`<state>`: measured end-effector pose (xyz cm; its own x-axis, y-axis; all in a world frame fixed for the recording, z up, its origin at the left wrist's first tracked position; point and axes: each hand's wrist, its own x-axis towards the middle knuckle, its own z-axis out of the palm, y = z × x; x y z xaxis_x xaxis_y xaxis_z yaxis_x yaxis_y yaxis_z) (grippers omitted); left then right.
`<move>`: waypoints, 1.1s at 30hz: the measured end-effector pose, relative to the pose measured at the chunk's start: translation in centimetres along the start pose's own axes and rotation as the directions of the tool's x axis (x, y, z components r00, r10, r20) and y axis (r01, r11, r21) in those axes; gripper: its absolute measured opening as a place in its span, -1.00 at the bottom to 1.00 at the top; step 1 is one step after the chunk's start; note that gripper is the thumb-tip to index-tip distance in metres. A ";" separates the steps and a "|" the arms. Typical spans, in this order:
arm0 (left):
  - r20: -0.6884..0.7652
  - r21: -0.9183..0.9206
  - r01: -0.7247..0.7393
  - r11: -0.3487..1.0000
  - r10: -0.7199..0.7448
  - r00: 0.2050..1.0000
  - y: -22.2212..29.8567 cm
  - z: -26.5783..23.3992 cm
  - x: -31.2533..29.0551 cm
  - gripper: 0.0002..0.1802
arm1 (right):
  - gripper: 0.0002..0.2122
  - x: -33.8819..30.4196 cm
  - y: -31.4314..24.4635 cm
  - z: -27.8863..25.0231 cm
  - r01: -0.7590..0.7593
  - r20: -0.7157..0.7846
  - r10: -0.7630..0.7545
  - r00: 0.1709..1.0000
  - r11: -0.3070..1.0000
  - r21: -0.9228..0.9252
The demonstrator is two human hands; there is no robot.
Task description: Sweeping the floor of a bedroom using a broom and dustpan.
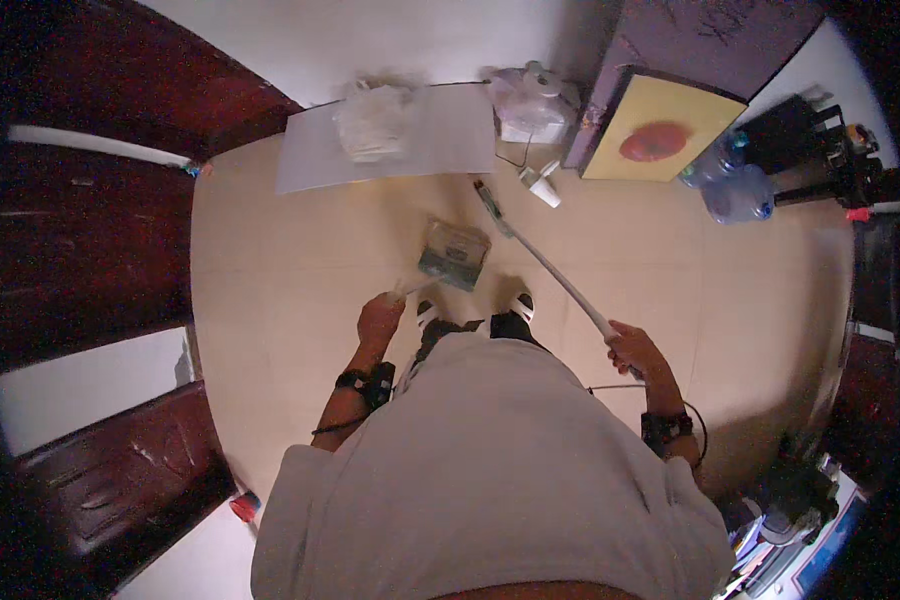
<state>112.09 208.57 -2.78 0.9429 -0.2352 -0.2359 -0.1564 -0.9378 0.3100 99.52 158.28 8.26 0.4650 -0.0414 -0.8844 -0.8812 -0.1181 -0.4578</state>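
My left hand (379, 318) grips the short handle of a grey-green dustpan (454, 253) that rests on the tiled floor (300, 260) just ahead of my feet (475, 312). My right hand (632, 347) is closed around a long white broom handle (555, 270) that slants up and left across the floor. The broom's head (488, 196) lies near the far side of the dustpan, a little to its right.
A white board (310, 160) lies on the floor ahead with a white plastic bag (373, 120) on it. Another bag (530, 100), a yellow box with a red spot (650, 140) and water bottles (735, 185) stand at the back right. Dark wooden doors (90, 230) line the left.
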 end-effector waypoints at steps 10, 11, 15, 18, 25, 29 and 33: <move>0.149 -0.184 0.264 0.947 -0.239 0.960 -3.7 -3.3 1.4 -0.56 | -0.77 7.7 2.2 9.9 -0.030 0.103 -0.014 0.995 0.909 0.415; 0.142 -0.180 0.260 0.949 -0.236 0.961 -3.9 -3.8 1.7 -0.57 | -0.69 9.0 1.8 10.6 -0.078 0.211 -0.009 0.977 0.915 0.397; 0.057 -0.127 0.091 0.988 -0.084 0.995 -5.0 -5.1 1.1 -0.61 | -0.69 4.7 -3.6 18.5 -0.006 0.126 0.013 0.992 0.998 -0.057; -0.011 -0.115 0.016 0.993 -0.017 1.000 -7.4 -3.1 2.3 -0.66 | -0.59 1.8 -7.1 21.9 -0.028 0.116 0.075 0.990 0.931 -0.364; 0.069 -0.130 0.024 0.991 -0.015 0.997 -7.8 -9.9 4.0 -0.67 | -0.39 3.4 -6.8 21.2 -0.066 0.108 0.088 0.990 0.979 -0.192; 0.213 -0.079 0.156 0.985 -0.136 0.968 -13.8 -6.6 5.1 -0.64 | -0.36 7.5 -4.3 18.5 -0.034 0.135 0.015 0.991 0.989 0.143; 0.169 -0.110 0.240 0.964 -0.220 0.961 -15.3 -9.6 4.2 -0.63 | -0.75 12.8 -6.5 19.2 0.136 0.132 -0.158 0.979 0.978 0.161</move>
<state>121.32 224.37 0.36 0.8905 -0.0627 -0.4507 0.1082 -0.9329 0.3436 109.52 177.56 -1.82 0.5830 0.1087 -0.8052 -0.8119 0.0382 -0.5826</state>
